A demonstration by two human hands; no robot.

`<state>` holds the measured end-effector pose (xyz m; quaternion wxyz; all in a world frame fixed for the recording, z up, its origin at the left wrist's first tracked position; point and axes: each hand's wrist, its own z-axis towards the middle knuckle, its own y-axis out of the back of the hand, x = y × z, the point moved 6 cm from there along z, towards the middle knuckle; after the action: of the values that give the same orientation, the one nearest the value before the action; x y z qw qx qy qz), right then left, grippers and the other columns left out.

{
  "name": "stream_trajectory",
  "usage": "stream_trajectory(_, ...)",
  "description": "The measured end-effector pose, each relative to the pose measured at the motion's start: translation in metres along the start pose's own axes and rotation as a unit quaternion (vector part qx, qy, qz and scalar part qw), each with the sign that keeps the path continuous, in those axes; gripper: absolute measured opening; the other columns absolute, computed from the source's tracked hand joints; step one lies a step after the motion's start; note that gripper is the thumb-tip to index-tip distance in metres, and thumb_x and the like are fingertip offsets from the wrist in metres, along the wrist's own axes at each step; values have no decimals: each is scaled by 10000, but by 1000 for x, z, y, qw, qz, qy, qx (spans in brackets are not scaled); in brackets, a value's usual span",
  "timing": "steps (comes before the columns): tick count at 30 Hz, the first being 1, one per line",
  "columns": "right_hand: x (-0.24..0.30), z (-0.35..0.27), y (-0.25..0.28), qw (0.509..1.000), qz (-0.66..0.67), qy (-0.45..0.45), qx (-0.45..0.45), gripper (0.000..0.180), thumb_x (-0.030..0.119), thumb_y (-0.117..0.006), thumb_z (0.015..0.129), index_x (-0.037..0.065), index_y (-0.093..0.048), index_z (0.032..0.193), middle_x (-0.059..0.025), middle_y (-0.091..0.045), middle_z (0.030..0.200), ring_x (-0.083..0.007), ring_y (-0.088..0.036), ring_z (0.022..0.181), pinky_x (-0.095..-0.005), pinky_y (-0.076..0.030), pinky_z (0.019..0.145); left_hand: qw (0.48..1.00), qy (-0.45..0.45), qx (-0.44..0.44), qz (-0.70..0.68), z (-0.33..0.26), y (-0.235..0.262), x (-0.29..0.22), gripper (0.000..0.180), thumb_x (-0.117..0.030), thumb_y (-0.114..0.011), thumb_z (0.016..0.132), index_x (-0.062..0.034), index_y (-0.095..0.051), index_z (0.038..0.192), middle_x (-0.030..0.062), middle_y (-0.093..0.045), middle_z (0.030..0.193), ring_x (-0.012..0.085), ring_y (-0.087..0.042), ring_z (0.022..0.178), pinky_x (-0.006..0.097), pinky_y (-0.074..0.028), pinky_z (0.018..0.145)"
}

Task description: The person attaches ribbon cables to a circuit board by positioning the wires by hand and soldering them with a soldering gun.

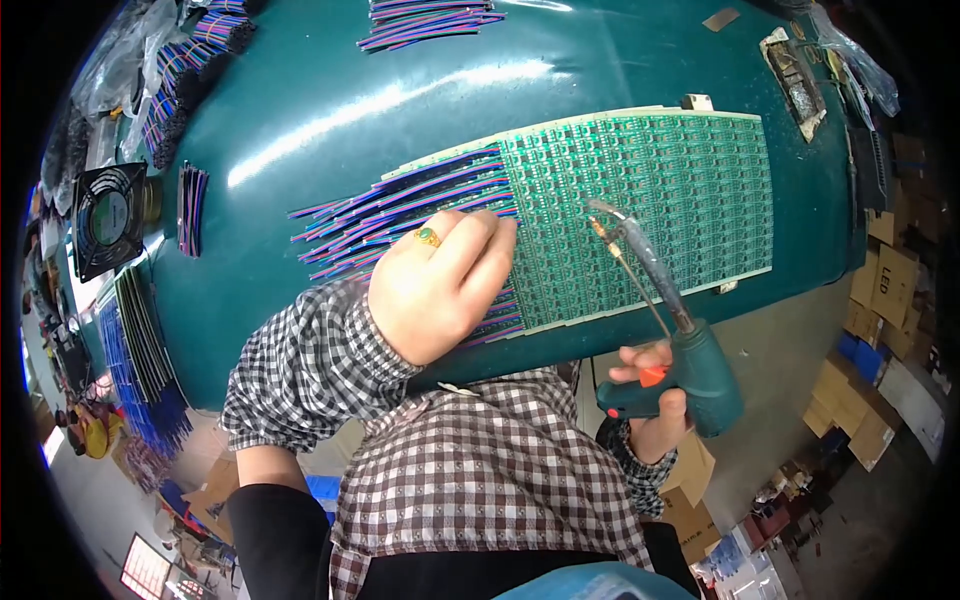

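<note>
A large sheet of green circuit boards (660,190) lies across the green table, with rows of short blue, red and black wires (390,215) along its left side. My left hand (440,285), a ring on one finger, rests over these wires at the boards' edge. Its fingers are closed on the wires; the fingertips are partly hidden, so I cannot tell which strand they pinch. My right hand (660,425) grips the handle of a dark green soldering gun (708,375) with an orange trigger. The gun's thin metal tip (598,226) is over the middle of the boards.
A small wire bundle (190,210) lies near a black square fan (108,220) on the left. Another wire bundle (430,22) is at the far edge. Wired boards (140,340) hang at the left side; a stained metal tray (795,85) sits far right. Cardboard boxes (885,290) stand beyond.
</note>
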<state>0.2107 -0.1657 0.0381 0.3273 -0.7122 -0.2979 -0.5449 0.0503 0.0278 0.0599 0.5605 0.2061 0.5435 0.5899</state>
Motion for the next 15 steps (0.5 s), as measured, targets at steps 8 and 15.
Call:
stream_trajectory(8, -2, -11, -10, 992, -89, -71, 53, 624, 413, -692, 876, -94, -516, 1195, -193, -616, 1071, -271, -661, 923, -398, -572, 824, 999, 0, -42, 27, -4, -4, 2, 353, -97, -628, 693, 35, -644, 1019, 100, -586, 942, 203, -610, 796, 291, -538, 652)
stream_trajectory(15, -2, -10, -8, 991, -110, -9, 75, 456, 122, -821, 775, -67, -602, 1127, -136, -687, 980, -235, -676, 942, -362, -538, 875, 998, 0, -54, 18, -5, -4, 3, 345, -101, -626, 693, 31, -643, 1012, 95, -582, 929, 200, -606, 787, 287, -531, 635)
